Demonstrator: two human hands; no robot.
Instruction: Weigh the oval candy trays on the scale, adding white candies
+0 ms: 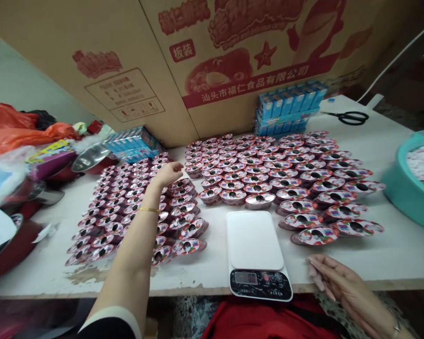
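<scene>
A: Quick one. Hands?

B: Left hand (169, 173) is over the far part of the left block of packs (130, 206), by the gap before the right block of packs (285, 182). Fingers loosely bent; we can't tell whether they touch or grip anything. Right hand (339, 283) is low near the table's (215, 259) front edge, right of the scale (256, 242). Fingertips drawn together; we can't tell if something's pinched.

A: Packs?

B: Standing in close rows, oval tops up, dark centres showing. Nothing on the scale's plate.

A: Risks?

B: Our guess: the left forearm (136, 254) reaches across its block, so a dropped elbow could tip packs, and tight spacing would carry the fall along. The scale sits right at the front edge; a bump from the body could shift it. The teal tub (408, 195) is close to the right block's end, so nudging it leftward could shove those packs. Next clip?
</scene>
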